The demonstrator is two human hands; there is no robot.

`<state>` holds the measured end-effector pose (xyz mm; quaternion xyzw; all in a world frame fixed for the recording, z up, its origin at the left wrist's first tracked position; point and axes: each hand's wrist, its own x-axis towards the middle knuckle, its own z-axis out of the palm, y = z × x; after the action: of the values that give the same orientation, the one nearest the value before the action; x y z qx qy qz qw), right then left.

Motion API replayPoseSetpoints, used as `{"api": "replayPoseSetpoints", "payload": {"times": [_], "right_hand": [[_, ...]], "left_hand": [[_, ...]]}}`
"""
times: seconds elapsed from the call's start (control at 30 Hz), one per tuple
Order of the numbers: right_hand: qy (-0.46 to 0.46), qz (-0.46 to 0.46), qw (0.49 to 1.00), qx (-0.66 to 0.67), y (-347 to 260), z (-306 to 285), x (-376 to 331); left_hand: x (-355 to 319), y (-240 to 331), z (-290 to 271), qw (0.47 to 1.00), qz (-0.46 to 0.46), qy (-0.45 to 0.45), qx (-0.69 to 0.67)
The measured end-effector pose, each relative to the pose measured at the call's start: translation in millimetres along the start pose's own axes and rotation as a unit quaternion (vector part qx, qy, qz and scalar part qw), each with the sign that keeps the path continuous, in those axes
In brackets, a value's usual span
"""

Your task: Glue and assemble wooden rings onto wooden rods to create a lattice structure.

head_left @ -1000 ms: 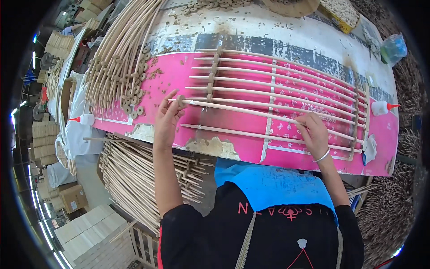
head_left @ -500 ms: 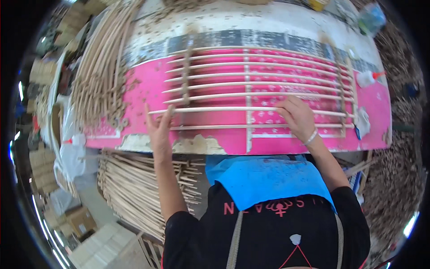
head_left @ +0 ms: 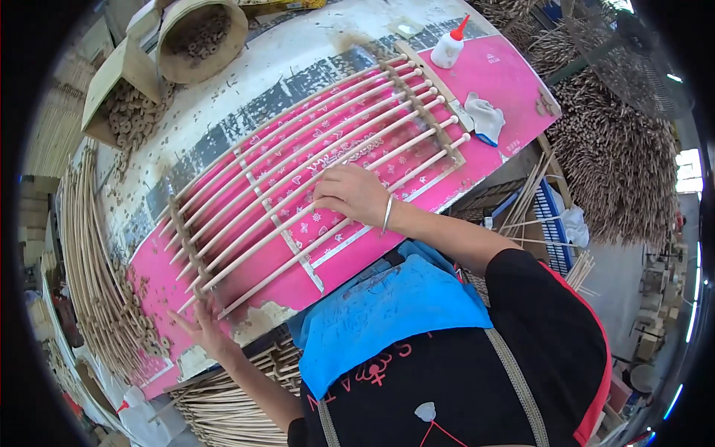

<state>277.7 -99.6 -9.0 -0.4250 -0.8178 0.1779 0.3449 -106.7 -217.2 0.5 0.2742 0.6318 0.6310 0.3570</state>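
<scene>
Several slim wooden rods [head_left: 262, 195] lie side by side, resting across two narrow notched bars [head_left: 192, 253] on a pink sheet [head_left: 484, 71]. Pale round knobs cap their right ends; the left ends look pointed. My right hand [head_left: 354, 195], palm down, pinches one rod near its middle with thumb and fingers, at the near side of the row. My left hand [head_left: 208, 335] is by that rod's left end, its fingers spread around the tip. A white bottle with a red nozzle [head_left: 448, 51] stands beyond the right ends, near a crumpled white cloth [head_left: 484, 119].
Small wooden rings spill from a box [head_left: 112, 93] and fill a round tub [head_left: 201, 45] at the far left. A rod bundle [head_left: 93, 261] lies left; more rods [head_left: 238, 406] are below the table edge. A blue crate [head_left: 555, 223] and a fan [head_left: 640, 63] are at right.
The view has turned toward the right, so the table now slants and the ring containers show. My right hand still pinches a rod, and my left hand stays at its left end.
</scene>
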Motion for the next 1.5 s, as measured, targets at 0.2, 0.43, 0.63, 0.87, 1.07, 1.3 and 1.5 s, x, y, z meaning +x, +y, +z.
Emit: {"api": "replayPoseSetpoints", "payload": {"times": [0.2, 0.43, 0.63, 0.87, 1.07, 1.3, 1.5], "right_hand": [[-0.018, -0.011, 1.000, 0.007, 7, 2, 5], [-0.067, -0.019, 0.997, 0.032, 10, -5, 9], [-0.055, -0.012, 0.997, 0.047, -1, 2, 9], [-0.058, -0.029, 0.998, 0.005, -3, 1, 11], [-0.063, -0.038, 0.995, -0.065, -3, 0, 12], [-0.013, -0.046, 0.997, -0.056, -12, -7, 11], [-0.107, -0.036, 0.993, -0.028, -26, -20, -24]], "left_hand": [[-6, 20, -32, 0.830, 0.306, 0.075, 0.460], [9, 16, -7, 0.778, 0.349, -0.086, 0.516], [-2, 18, -2, 0.779, 0.325, -0.073, 0.531], [0, 10, 6, 0.783, 0.324, -0.083, 0.524], [1, 4, 11, 0.773, 0.324, -0.076, 0.540], [10, 9, -5, 0.853, 0.317, -0.072, 0.408], [43, 5, -148, 0.907, 0.185, 0.221, 0.306]]}}
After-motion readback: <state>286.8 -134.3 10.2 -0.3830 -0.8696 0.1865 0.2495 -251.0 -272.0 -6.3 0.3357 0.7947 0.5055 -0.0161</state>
